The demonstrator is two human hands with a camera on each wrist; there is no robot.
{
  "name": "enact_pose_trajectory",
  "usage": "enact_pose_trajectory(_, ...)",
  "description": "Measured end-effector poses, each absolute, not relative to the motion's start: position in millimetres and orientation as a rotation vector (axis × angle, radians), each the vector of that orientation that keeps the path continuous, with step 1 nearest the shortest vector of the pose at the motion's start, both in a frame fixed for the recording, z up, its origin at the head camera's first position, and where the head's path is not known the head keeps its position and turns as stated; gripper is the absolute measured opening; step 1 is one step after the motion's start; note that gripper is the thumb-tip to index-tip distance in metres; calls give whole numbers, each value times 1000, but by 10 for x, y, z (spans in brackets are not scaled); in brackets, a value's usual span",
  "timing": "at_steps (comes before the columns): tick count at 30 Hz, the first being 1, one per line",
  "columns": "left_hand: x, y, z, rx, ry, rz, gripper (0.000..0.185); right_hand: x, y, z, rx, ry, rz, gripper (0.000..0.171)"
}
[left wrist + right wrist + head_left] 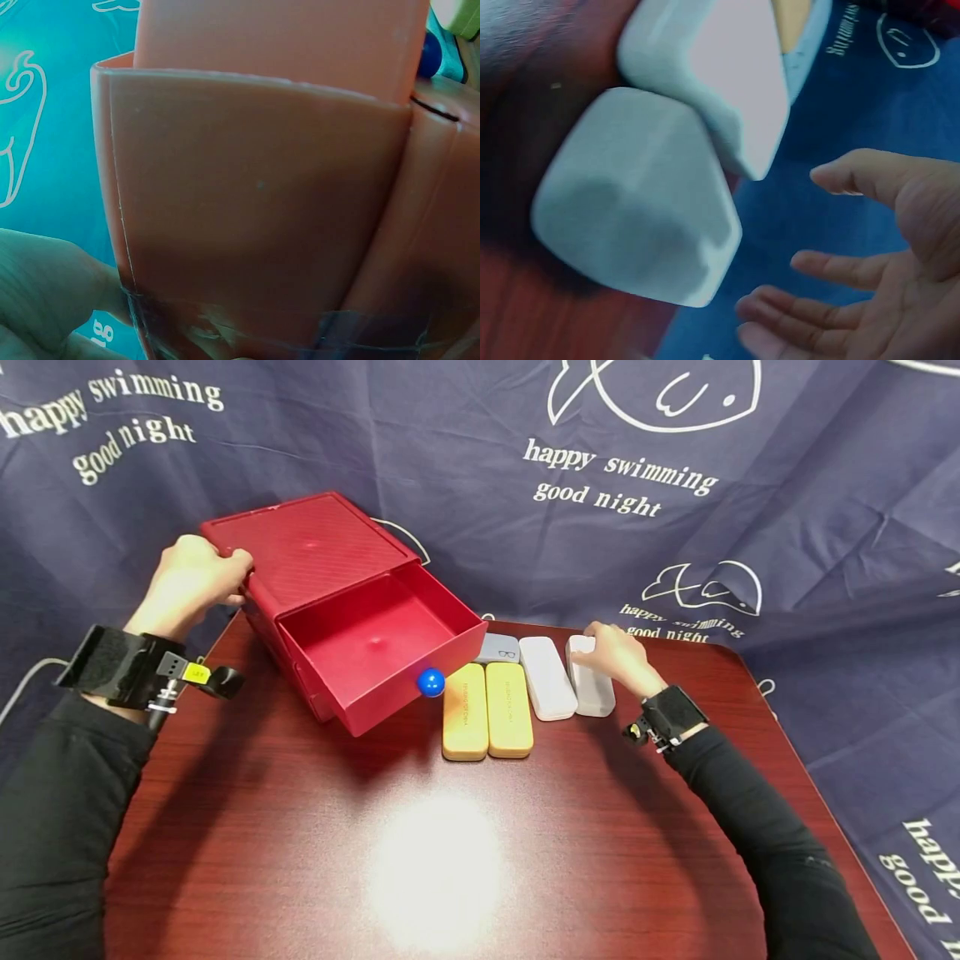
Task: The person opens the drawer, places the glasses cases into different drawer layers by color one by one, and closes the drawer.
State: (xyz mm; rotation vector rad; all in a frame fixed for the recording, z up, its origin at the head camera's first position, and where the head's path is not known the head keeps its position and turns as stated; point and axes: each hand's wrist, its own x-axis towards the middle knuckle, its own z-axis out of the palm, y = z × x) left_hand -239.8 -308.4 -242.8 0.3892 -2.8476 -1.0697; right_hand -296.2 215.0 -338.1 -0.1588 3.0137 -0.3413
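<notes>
At the left of the head view stands a red drawer box with its upper drawer pulled out, nothing inside it. A round blue knob sits on the drawer front. My left hand grips the box's left top edge, and part of it shows low in the left wrist view beside the box wall. Over the far end of the rightmost white glasses case is my right hand. In the right wrist view its fingers are spread, with a gap between them and that case.
A second white case lies left of the first. Further left are two yellow cases side by side and a grey-blue case behind them. A dark blue printed curtain hangs behind the reddish-brown table.
</notes>
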Motion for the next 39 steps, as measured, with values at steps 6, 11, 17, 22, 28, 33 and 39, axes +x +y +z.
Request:
enact_pose_trajectory(6,-2394,-3080,-2436,386,-2839,-1076,35,-2956,2202,-3545,-28,2925,-182,65)
enact_pose_trajectory(11,-2390,-3074,-2434,383,-2838,-1074,34,-2930,2218,-3602,57,2846,-153,63)
enact_pose_trajectory(17,-2382,-3066,-2430,378,-2832,-1070,35,-2908,2230,-3639,93,2831,-165,60)
enact_pose_trajectory(22,-2376,-3062,-2431,385,-2829,-1069,37,-2917,2258,-3669,91,2824,-175,60)
enact_pose_trajectory(28,-2367,-3053,-2437,373,-2833,-1056,38,-2944,2284,-3696,76,2783,-154,75)
enact_pose_trajectory(33,-2367,-3050,-2445,372,-2833,-1041,37,-2964,2274,-3713,72,2756,-126,84)
enact_pose_trajectory(39,-2374,-3058,-2437,378,-2825,-1044,37,-2987,2270,-3802,75,2763,-112,89)
